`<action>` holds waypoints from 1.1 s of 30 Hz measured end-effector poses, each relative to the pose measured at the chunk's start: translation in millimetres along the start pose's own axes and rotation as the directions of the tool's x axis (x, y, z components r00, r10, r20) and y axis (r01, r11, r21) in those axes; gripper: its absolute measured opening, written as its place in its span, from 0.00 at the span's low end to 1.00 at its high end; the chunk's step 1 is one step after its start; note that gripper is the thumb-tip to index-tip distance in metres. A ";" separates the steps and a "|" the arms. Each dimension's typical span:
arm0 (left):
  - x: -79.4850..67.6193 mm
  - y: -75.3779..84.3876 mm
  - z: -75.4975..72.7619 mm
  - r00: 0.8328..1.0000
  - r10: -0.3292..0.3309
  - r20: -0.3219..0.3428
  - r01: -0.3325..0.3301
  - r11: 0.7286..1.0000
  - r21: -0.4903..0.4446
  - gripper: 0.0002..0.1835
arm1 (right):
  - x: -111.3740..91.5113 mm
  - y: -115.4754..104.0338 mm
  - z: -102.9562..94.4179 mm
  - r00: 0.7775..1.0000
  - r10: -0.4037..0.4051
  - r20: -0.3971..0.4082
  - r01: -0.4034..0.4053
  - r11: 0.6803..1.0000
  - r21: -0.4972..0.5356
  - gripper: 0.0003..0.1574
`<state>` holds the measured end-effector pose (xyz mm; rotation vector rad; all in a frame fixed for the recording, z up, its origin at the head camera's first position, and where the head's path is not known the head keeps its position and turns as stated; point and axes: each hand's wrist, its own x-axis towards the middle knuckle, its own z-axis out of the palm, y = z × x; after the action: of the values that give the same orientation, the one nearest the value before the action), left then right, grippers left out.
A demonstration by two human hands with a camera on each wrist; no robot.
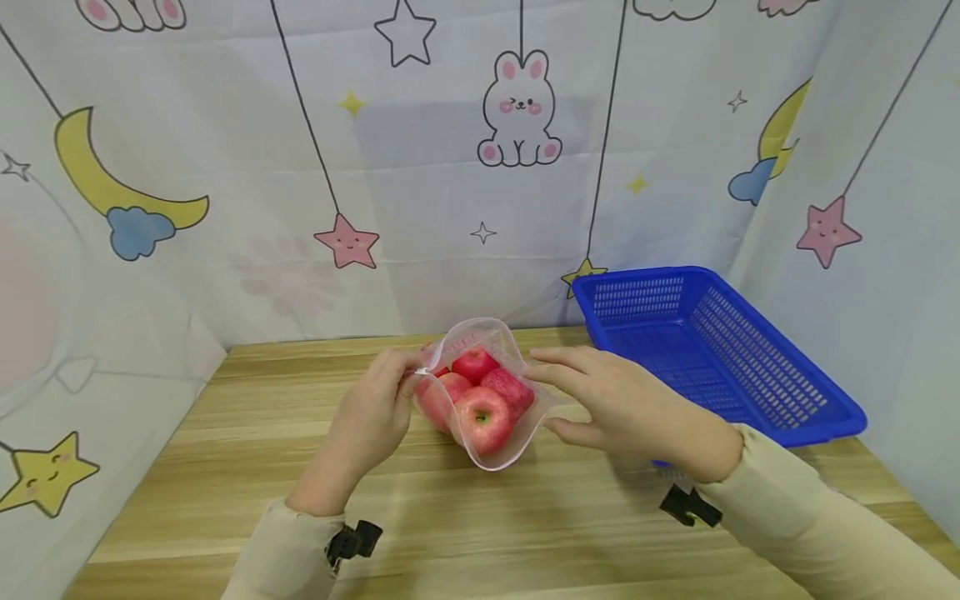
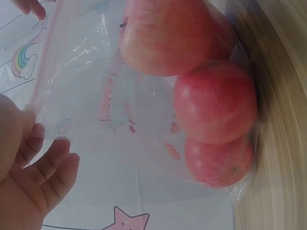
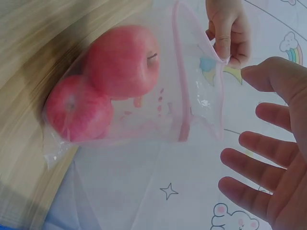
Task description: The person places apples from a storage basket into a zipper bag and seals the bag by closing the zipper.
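Note:
A clear zip bag [image 2: 96, 139] with a pink-edged mouth stands on the wooden table, its top gaping. Several red apples [image 1: 483, 417] sit inside it. My left hand [image 1: 377, 396] pinches the left corner of the bag's rim between thumb and fingers, near a small white slider. At the bag's right side, my right hand [image 1: 611, 400] is spread with fingers extended. In the right wrist view its fingers [image 3: 252, 163] stand apart from the bag and hold nothing.
Behind my right hand, a blue plastic basket [image 1: 765, 350] with slotted sides sits at the table's right. The wooden table [image 1: 247, 450] reaches back to a white curtain [image 1: 442, 192] printed with stars, moons and a bunny.

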<state>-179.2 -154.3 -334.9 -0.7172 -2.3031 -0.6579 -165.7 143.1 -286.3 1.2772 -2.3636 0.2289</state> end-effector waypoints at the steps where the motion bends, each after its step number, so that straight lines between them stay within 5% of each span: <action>1: 0.0 0.3 0.3 1.000 0.000 0.000 0.000 1.000 0.001 0.09 | -0.7 0.6 0.1 1.000 -0.001 -0.003 0.001 1.000 0.000 0.36; 33: -5.8 19.8 9.9 0.992 0.114 -0.063 -0.119 0.990 -0.080 0.10 | -8.1 -8.9 10.9 1.000 0.002 -0.026 0.000 0.996 0.093 0.34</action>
<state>-166.9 -135.7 -340.4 -0.8529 -2.1731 -0.7150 -157.7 140.4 -300.2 1.3070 -2.3565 0.3572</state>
